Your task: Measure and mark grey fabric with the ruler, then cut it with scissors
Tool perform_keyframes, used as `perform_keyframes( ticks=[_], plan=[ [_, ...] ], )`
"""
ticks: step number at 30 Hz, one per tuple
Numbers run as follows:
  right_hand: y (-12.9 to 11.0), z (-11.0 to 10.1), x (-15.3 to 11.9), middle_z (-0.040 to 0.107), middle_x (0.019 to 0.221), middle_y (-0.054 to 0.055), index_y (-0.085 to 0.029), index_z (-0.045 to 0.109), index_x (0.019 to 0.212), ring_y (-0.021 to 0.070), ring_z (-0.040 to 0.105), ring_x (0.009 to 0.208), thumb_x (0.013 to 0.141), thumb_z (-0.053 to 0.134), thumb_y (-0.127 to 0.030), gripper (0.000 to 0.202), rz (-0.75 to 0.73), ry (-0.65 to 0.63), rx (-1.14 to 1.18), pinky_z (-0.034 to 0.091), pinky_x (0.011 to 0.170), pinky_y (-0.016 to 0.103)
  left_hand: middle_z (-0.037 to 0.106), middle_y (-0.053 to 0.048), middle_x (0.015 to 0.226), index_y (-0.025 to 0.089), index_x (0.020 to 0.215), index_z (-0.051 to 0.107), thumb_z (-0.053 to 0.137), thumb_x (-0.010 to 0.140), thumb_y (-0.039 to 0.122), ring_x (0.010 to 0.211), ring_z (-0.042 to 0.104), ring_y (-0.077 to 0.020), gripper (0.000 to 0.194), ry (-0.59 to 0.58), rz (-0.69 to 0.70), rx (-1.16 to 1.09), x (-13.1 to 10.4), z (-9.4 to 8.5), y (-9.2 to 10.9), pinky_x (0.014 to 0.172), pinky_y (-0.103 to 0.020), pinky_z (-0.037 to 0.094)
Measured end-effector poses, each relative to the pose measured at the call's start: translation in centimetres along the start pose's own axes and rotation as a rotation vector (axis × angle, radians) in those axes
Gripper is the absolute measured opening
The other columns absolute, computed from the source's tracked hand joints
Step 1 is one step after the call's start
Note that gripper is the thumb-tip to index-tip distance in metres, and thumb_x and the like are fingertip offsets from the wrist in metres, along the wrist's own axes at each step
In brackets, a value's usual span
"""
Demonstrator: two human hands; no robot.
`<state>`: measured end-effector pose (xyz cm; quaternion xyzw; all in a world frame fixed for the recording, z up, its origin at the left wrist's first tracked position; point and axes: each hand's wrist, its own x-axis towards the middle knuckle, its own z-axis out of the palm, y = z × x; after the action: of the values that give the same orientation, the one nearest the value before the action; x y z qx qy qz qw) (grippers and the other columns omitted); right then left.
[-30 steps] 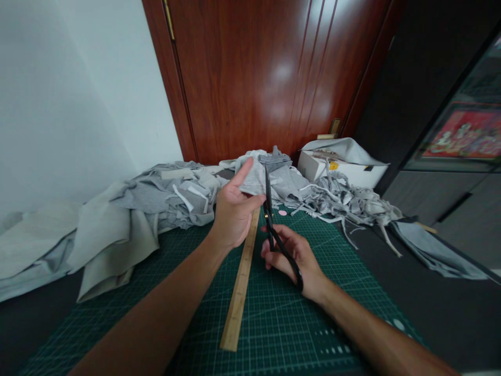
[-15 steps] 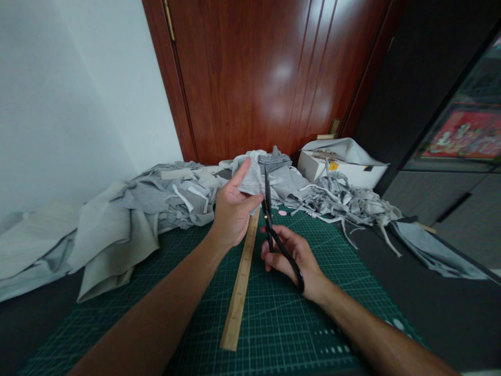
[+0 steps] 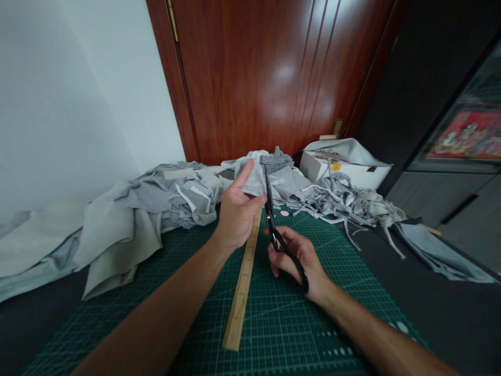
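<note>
The supporting surface is a dark tabletop [image 3: 417,305], exposed to both sides of a green cutting mat [image 3: 297,324] printed with a pale grid. On the mat, a wooden ruler [image 3: 242,287] lies lengthwise, slightly slanted, its far end partly covered. A small pink disc [image 3: 284,213] lies near the far edge. A heap of grey fabric [image 3: 144,194] occupies the left and rear; a pale fabric piece [image 3: 111,263] overlaps the mat's left margin. At right rear sits a tangle of grey strips [image 3: 348,198], loose ends trailing onto the tabletop. Folded grey cloth [image 3: 434,249] lies farther right. A white box [image 3: 360,175] stands behind the tangle, its base partly hidden.
</note>
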<state>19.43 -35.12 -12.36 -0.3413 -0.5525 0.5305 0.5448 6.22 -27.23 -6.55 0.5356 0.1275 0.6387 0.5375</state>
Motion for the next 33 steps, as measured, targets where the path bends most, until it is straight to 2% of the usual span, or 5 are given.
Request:
perform_keyframes(
  ticks=[5, 9, 13, 24, 33],
  plan=[
    [-0.05, -0.03, -0.07, 0.057, 0.065, -0.008, -0.020, 0.063, 0.102, 0.0074, 0.048, 0.043, 0.069, 0.086, -0.036, 0.043, 0.004, 0.018, -0.008, 0.044, 0.041, 0.021, 0.078, -0.005, 0.114, 0.022, 0.156, 0.048, 0.087, 0.069, 0.015, 0.126, 0.065, -0.0256, 0.095, 0.018, 0.019, 0.029, -0.03, -0.11, -0.30, 0.083, -0.024, 0.059],
    [-0.10, -0.01, -0.17, 0.060, 0.063, -0.008, -0.020, 0.063, 0.101, 0.0074, 0.048, 0.040, 0.069, 0.086, -0.036, 0.043, -0.009, 0.030, -0.014, 0.041, 0.038, 0.020, 0.071, 0.003, 0.077, 0.028, 0.155, 0.051, 0.087, 0.072, 0.019, 0.076, 0.071, -0.0183, 0.091, 0.052, 0.000, 0.089, -0.27, -0.30, -0.50, 0.057, -0.023, 0.051],
    [-0.39, 0.10, -0.33, 0.059, 0.062, -0.008, -0.021, 0.062, 0.099, 0.0073, 0.046, 0.039, 0.068, 0.086, -0.035, 0.042, 0.003, 0.039, -0.010, 0.041, 0.038, 0.021, 0.043, 0.011, 0.051, 0.029, 0.152, 0.055, 0.087, 0.071, 0.018, 0.041, 0.036, -0.0078, 0.088, 0.071, -0.012, 0.049, -0.48, -0.14, -0.32, 0.042, -0.023, 0.031],
    [-0.07, 0.30, -0.64, 0.052, 0.055, -0.010, -0.019, 0.062, 0.099, 0.0068, 0.042, 0.035, 0.072, 0.082, -0.034, 0.037, -0.016, 0.077, -0.095, 0.035, 0.034, 0.019, 0.024, 0.013, 0.047, 0.028, 0.158, 0.048, 0.085, 0.070, 0.018, 0.040, 0.021, -0.0074, 0.096, 0.087, -0.023, 0.100, -0.64, 0.03, 0.02, 0.045, -0.027, 0.024],
    [0.14, 0.29, -0.62, 0.050, 0.054, -0.011, -0.019, 0.064, 0.100, 0.0069, 0.041, 0.034, 0.073, 0.086, -0.037, 0.039, -0.011, 0.092, -0.104, 0.034, 0.032, 0.019, 0.046, 0.012, 0.052, 0.026, 0.158, 0.047, 0.084, 0.068, 0.016, 0.045, 0.042, -0.0085, 0.097, 0.096, -0.028, 0.043, -0.58, 0.59, 0.46, 0.047, -0.024, 0.037]
  ],
)
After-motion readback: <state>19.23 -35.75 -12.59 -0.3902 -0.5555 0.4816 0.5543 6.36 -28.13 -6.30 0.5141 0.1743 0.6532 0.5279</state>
